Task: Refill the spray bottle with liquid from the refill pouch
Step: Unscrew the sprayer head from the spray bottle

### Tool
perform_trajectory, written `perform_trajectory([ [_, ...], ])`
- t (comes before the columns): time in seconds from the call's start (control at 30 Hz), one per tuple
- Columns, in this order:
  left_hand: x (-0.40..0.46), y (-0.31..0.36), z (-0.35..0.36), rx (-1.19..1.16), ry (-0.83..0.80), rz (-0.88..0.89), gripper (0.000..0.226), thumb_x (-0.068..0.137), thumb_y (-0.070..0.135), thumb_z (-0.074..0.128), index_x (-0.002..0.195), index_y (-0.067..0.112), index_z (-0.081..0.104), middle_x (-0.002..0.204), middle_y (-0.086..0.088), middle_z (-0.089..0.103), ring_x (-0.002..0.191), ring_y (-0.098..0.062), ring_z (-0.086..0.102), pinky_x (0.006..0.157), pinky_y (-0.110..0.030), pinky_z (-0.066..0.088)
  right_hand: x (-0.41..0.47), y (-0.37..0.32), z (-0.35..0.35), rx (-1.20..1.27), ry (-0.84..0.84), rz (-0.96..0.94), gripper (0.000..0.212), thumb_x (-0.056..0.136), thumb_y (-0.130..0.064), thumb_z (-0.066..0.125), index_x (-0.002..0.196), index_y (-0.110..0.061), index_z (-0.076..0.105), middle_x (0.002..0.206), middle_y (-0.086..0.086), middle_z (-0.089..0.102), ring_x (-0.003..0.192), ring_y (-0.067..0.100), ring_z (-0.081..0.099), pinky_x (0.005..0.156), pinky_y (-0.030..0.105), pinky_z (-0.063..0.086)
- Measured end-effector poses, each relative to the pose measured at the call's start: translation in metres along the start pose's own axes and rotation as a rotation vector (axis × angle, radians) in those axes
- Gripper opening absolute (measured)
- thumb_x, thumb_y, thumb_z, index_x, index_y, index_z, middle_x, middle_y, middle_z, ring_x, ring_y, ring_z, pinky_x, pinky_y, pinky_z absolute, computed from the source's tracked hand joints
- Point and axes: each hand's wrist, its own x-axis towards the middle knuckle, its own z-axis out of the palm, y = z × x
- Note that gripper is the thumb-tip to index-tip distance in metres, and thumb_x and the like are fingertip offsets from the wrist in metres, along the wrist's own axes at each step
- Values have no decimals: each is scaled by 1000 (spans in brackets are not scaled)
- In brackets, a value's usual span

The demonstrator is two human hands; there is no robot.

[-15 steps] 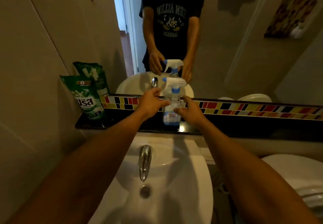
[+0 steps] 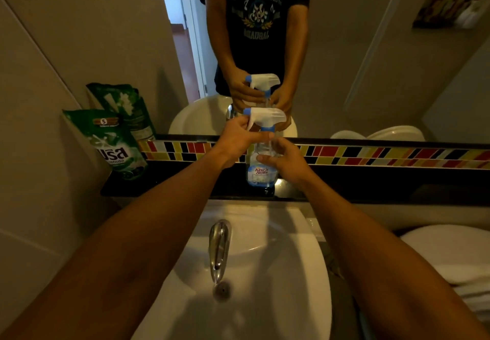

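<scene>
At the counter's left end, against the wall, leans the green refill pouch (image 2: 120, 148), well apart from both hands. Mid-counter stands the upright spray bottle (image 2: 262, 164): the left hand (image 2: 238, 140) pinches its neck under the trigger head (image 2: 266, 117), apparently at the blue collar, while the right hand (image 2: 285, 160) wraps its body.

Ledge behind the sink (image 2: 305, 247)

The spray bottle (image 2: 261, 172) stands mid-ledge (image 2: 371, 186), behind the tap (image 2: 218, 249); the refill pouch (image 2: 114, 146) leans at the ledge's left end, against the wall.
</scene>
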Motion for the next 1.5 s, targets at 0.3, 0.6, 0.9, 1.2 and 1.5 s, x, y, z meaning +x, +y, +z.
perform_trajectory([
  [0.3, 5, 27, -8, -103, 76, 57, 51, 74, 21, 85, 121, 13, 65, 110, -4, 75, 103, -19, 71, 92, -42, 57, -1, -15, -8, -63, 0, -15, 45, 88, -20, 81, 130, -19, 64, 123, 2, 73, 113, 22, 71, 95, 43, 60],
  [0.6, -3, 79, -30, -297, 185, 122, 40, 73, 16, 85, 110, 13, 69, 107, -12, 73, 107, -30, 68, 85, -37, 53, -17, -49, -19, -177, 3, -44, 46, 89, -18, 81, 131, -17, 64, 124, 3, 72, 112, 21, 70, 93, 41, 60],
  [0.9, -17, 103, -69, -450, 242, 160, 56, 79, 15, 81, 126, 25, 52, 115, 0, 67, 112, -20, 65, 84, -33, 50, -31, -68, -23, -235, 34, -41, 50, 90, -16, 77, 137, -14, 59, 132, 6, 67, 121, 26, 65, 103, 50, 55],
  [1.2, -30, 103, -103, -560, 425, 154, 70, 75, 18, 85, 125, 33, 38, 122, -3, 56, 108, -21, 62, 88, -38, 53, -42, -69, -26, -288, 91, -29, 41, 88, -19, 80, 125, -17, 63, 122, 5, 68, 113, 28, 67, 101, 54, 56],
  [1.5, -38, 88, -118, -665, 494, 148, 67, 69, 23, 89, 120, 32, 47, 123, -19, 65, 87, -21, 67, 55, -26, 50, -49, -69, -27, -277, 126, -22, 39, 90, -17, 78, 126, -17, 61, 120, 0, 65, 117, 30, 65, 102, 56, 55],
])
